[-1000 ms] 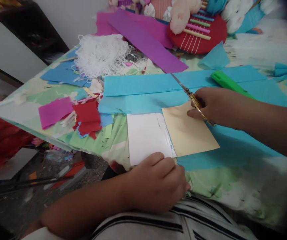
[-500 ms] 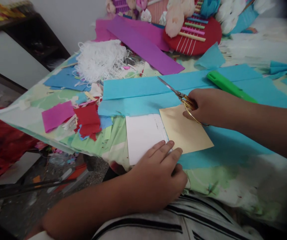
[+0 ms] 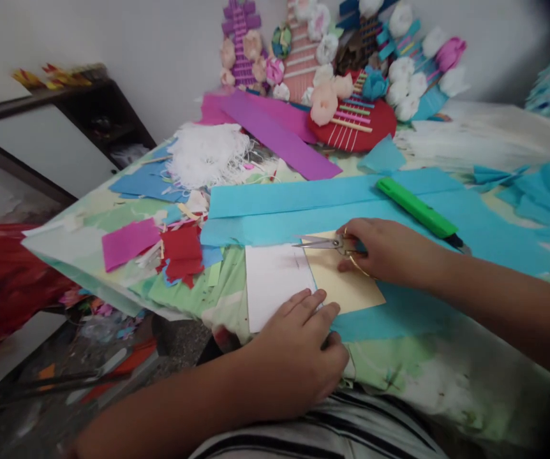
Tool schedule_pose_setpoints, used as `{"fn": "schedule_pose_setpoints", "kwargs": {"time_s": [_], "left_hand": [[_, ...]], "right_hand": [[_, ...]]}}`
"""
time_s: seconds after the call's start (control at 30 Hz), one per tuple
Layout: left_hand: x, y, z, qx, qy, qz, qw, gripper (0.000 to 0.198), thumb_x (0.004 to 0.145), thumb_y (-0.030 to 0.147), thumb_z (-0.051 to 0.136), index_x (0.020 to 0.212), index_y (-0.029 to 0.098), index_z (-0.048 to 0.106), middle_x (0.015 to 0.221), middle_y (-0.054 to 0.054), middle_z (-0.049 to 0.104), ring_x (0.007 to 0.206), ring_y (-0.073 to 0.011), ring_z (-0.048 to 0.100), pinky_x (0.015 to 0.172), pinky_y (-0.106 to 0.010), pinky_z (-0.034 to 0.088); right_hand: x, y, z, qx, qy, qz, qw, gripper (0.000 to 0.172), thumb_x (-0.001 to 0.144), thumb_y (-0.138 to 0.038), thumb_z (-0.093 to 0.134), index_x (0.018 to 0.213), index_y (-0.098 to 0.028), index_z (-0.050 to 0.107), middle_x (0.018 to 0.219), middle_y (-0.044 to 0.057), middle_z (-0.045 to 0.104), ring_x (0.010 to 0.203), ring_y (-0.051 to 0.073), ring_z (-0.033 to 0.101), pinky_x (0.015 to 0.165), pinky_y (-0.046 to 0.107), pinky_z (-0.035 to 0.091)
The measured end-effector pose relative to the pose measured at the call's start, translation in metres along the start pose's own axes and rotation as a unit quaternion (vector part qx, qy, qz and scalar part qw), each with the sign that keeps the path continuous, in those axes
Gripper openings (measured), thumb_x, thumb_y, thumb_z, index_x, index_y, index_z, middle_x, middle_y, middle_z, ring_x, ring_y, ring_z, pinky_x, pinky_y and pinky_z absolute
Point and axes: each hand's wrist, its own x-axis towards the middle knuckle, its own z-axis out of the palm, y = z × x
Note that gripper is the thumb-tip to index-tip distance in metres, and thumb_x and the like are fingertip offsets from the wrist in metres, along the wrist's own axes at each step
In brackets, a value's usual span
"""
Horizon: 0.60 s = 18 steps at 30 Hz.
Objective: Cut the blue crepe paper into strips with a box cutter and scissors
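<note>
My right hand grips a pair of small scissors with gold handles. Their blades are slightly apart and point left, above the line where a white card meets a cream sheet. My left hand lies flat, fingers stretched, over the lower part of the card and the adjoining edge of the cream sheet. Under the cream sheet and behind both spreads turquoise crepe paper. A green utility knife rests on this crepe paper just beyond my right wrist.
Red scraps, a magenta piece and a heap of white string lie on the left. Purple strips lie farther back. Woven craft pieces with paper flowers stand against the wall. The table's left corner juts out over the floor.
The scissors in my right hand have swung from pointing up and left to pointing level left, and come nearer the card. My left hand stays on the papers. The view has tilted up.
</note>
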Motion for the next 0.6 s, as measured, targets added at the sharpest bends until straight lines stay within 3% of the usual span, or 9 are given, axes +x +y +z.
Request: {"fn": "schedule_pose_setpoints", "kwargs": {"time_s": [0.17, 0.27, 0.33, 0.5, 0.6], "left_hand": [[0.002, -0.003, -0.009, -0.028, -0.027, -0.02, 0.999, 0.02, 0.083, 0.029, 0.047, 0.094, 0.014, 0.056, 0.114, -0.013, 0.055, 0.11, -0.0287, 0.048, 0.096, -0.043, 0.036], [0.011, -0.008, -0.016, -0.035, -0.023, -0.043, 0.998, 0.032, 0.086, 0.024, 0.04, 0.111, 0.007, 0.05, 0.102, -0.013, 0.059, 0.094, -0.0221, 0.053, 0.086, -0.036, 0.043], [0.02, -0.011, -0.02, -0.026, -0.049, -0.053, 0.997, 0.035, 0.086, 0.023, 0.041, 0.115, 0.005, 0.048, 0.094, -0.011, 0.059, 0.083, -0.0209, 0.053, 0.076, -0.034, 0.046], [0.042, -0.019, -0.025, 0.023, -0.142, 0.018, 0.989, 0.018, 0.084, 0.021, 0.045, 0.078, 0.013, 0.06, 0.074, -0.007, 0.056, 0.079, -0.0222, 0.051, 0.069, -0.035, 0.044], [0.048, -0.022, -0.026, 0.024, -0.143, -0.019, 0.989, 0.022, 0.085, 0.028, 0.046, 0.08, 0.014, 0.063, 0.099, -0.013, 0.058, 0.101, -0.0291, 0.05, 0.083, -0.043, 0.041]], "right_hand": [[0.0, 0.001, -0.001, 0.013, -0.025, -0.018, 0.999, 0.014, 0.072, -0.027, 0.055, 0.083, -0.018, 0.052, 0.095, 0.009, 0.063, 0.086, 0.023, 0.058, 0.063, 0.029, 0.038], [0.0, 0.0, -0.003, 0.018, -0.028, -0.013, 0.999, 0.014, 0.071, -0.028, 0.056, 0.08, -0.019, 0.051, 0.09, 0.008, 0.063, 0.082, 0.022, 0.057, 0.061, 0.028, 0.036], [0.002, -0.001, -0.004, 0.025, -0.027, -0.007, 0.999, 0.015, 0.07, -0.03, 0.058, 0.077, -0.019, 0.05, 0.085, 0.007, 0.062, 0.078, 0.021, 0.056, 0.059, 0.028, 0.034], [0.004, 0.005, -0.017, 0.06, -0.027, 0.066, 0.996, 0.021, 0.07, -0.04, 0.056, 0.069, -0.02, 0.047, 0.068, 0.002, 0.058, 0.06, 0.015, 0.049, 0.052, 0.026, 0.031], [-0.004, 0.02, -0.039, 0.028, -0.034, 0.128, 0.991, 0.024, 0.072, -0.043, 0.051, 0.062, -0.021, 0.046, 0.057, 0.0, 0.054, 0.052, 0.014, 0.046, 0.049, 0.026, 0.028]]}}
